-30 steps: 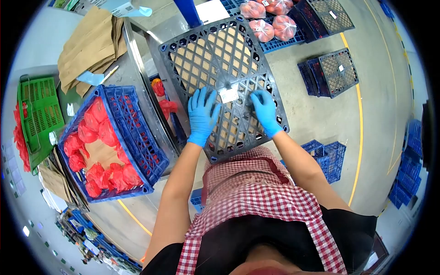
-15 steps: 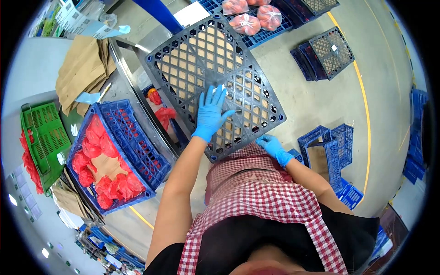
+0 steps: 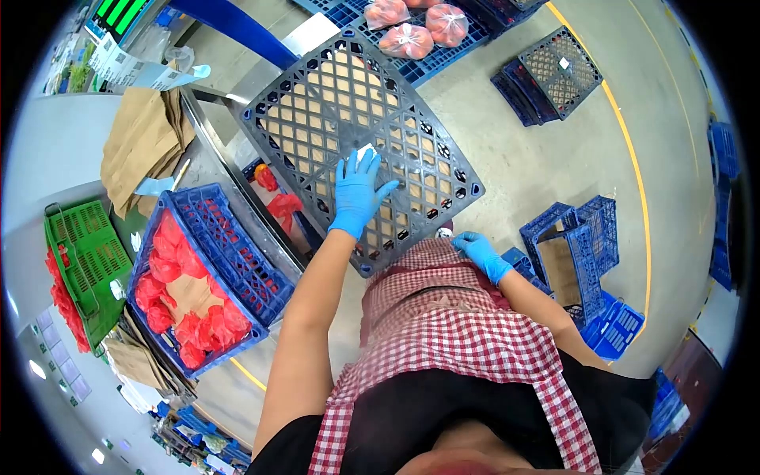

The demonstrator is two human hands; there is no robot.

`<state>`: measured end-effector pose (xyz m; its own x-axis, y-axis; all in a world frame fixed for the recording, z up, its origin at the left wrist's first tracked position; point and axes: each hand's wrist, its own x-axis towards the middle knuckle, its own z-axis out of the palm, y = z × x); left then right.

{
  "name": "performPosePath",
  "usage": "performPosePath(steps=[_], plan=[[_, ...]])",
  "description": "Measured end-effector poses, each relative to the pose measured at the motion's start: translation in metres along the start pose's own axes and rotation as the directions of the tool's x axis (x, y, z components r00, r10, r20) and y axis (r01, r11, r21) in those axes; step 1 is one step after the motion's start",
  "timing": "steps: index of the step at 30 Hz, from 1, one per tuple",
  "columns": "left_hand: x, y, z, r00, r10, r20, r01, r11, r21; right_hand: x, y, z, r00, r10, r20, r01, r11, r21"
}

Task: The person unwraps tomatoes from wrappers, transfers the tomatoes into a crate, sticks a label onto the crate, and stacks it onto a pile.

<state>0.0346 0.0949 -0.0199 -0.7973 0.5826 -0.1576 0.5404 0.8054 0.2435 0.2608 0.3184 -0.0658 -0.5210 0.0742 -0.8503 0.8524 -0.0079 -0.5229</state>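
Note:
A dark grey plastic lattice cover (image 3: 317,131) fills the middle of the view, with brown material showing through its openings. My left hand (image 3: 358,194), in a blue glove, lies flat on it with fingers spread. Its fingertips are over a small white label (image 3: 366,152), partly hidden. My right hand (image 3: 481,255), also gloved in blue, hovers beside the checked apron (image 3: 443,317), just off the cover's near corner. Its fingers are loosely bent and slightly apart, and nothing shows in them.
To the left, a blue crate (image 3: 261,297) holds red bags (image 3: 210,332); a green crate (image 3: 87,245) stands beyond it. Brown paper sacks (image 3: 142,142) lie on a metal table. Bagged round produce (image 3: 408,39) rests on a blue pallet. Blue crates (image 3: 586,277) and a dark crate stack (image 3: 558,71) stand right.
The view has shifted slightly. My right hand has come away from the cover's near edge towards the apron. My left hand stays flat on the cover.

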Motion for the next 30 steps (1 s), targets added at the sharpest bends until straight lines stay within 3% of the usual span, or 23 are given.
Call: performPosePath(steps=[3,6,10,13,16,20,25,30], plan=[[-0.002,-0.008,0.020,0.978,0.007,-0.209,-0.021,0.998,-0.067,0.003,0.004,-0.002,1.000,-0.023,0.003,0.024,1.000,-0.021],[-0.003,-0.013,0.037,0.918,-0.202,-0.340,0.130,0.966,-0.224,0.005,0.009,-0.004,1.000,-0.027,0.001,0.027,1.000,0.002],[0.016,-0.007,0.043,0.862,-0.341,-0.376,0.219,0.918,-0.331,0.003,0.006,-0.005,1.000,-0.006,0.013,0.006,1.000,-0.019],[0.026,0.001,0.034,0.856,-0.407,-0.317,0.308,0.896,-0.319,0.003,0.007,-0.007,1.000,-0.018,-0.009,0.017,0.998,-0.066],[0.029,-0.001,0.031,0.868,-0.381,-0.319,0.292,0.911,-0.292,0.007,0.020,-0.010,0.999,-0.022,-0.031,0.021,0.999,-0.033],[0.035,0.010,0.022,0.871,-0.358,-0.337,0.336,0.934,-0.125,0.006,0.018,-0.016,1.000,0.000,-0.030,0.000,1.000,0.011],[0.042,0.020,0.029,0.864,-0.399,-0.309,0.411,0.911,-0.026,0.003,0.014,-0.015,0.999,-0.006,-0.048,0.003,0.998,-0.066],[0.043,0.021,0.037,0.862,-0.409,-0.300,0.404,0.911,-0.081,0.007,0.019,-0.015,0.998,-0.004,-0.068,-0.003,0.994,-0.108]])
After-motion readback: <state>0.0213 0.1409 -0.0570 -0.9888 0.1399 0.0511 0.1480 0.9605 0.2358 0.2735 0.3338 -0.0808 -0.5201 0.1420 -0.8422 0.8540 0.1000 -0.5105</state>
